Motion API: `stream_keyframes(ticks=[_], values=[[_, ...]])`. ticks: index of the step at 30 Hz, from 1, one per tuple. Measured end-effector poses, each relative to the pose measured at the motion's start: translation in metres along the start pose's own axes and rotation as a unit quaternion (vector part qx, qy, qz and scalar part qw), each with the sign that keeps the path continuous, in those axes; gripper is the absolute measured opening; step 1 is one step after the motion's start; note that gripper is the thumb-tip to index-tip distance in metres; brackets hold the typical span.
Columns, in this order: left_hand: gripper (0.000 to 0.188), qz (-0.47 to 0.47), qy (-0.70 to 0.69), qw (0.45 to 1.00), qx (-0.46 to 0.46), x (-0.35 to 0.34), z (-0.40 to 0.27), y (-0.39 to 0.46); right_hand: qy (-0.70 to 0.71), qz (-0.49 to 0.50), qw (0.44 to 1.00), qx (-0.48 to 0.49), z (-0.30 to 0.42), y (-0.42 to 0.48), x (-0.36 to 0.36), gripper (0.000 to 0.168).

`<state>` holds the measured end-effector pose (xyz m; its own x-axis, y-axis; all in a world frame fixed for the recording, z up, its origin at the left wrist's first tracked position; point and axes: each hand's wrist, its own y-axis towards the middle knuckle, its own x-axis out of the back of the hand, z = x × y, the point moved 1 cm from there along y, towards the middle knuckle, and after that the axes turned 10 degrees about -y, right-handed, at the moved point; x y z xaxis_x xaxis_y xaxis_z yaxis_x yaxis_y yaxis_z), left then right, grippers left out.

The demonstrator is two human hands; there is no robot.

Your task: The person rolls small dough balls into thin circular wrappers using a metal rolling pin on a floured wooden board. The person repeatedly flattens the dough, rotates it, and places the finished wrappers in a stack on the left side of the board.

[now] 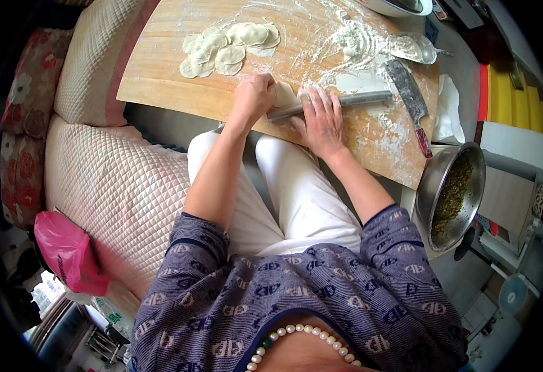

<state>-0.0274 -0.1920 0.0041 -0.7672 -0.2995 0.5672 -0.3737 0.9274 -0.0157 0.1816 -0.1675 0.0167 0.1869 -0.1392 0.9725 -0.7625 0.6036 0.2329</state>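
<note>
My left hand [255, 95] is curled at the near edge of a floured wooden board [160, 88], its fingers pinching the edge of a thin dough wrapper [284, 94]. Across a metal rolling pin [364, 98] lies my right hand [321, 116], floury fingers over the top and thumb on the near side. The pin's left end touches or covers the near side of the wrapper; the exact contact is partly hidden. Beyond my left hand, several flat round wrappers [229, 55] overlap in a loose pile on the board.
Loose flour [357, 44] is heaped at the back right, beside a clear scoop of flour [406, 48]. A floury cleaver [406, 88] lies along the board's right side. Past that edge stands a steel bowl of chopped green filling [453, 200]. A quilted sofa cover [113, 172] borders the left.
</note>
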Motion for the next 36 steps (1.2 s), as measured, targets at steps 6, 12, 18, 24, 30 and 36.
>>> stream_keyframes(ticks=[6,12,18,24,30,36], values=[[0.024,0.012,0.023,0.999,0.040,0.007,-0.015,0.007,-0.024,-0.013,1.000,0.006,-0.011,0.071,-0.021,0.059],[0.022,0.007,0.016,1.000,0.011,0.006,-0.013,0.001,-0.001,-0.026,1.000,0.013,-0.007,0.032,-0.014,0.058],[0.016,-0.121,-0.114,0.986,0.003,0.036,0.041,0.038,0.006,-0.012,0.998,0.061,-0.016,-0.019,0.001,0.059],[0.019,-0.307,-0.018,0.946,-0.099,0.042,0.000,0.080,0.010,-0.010,0.999,0.045,-0.016,-0.019,0.005,0.057],[0.025,-0.004,0.031,0.964,-0.263,-0.108,-0.090,0.120,0.044,0.005,0.998,0.040,-0.015,-0.017,0.016,0.052],[0.014,0.065,0.059,0.972,-0.218,-0.100,-0.078,0.107,0.033,-0.017,0.999,0.039,-0.015,-0.018,0.008,0.051]])
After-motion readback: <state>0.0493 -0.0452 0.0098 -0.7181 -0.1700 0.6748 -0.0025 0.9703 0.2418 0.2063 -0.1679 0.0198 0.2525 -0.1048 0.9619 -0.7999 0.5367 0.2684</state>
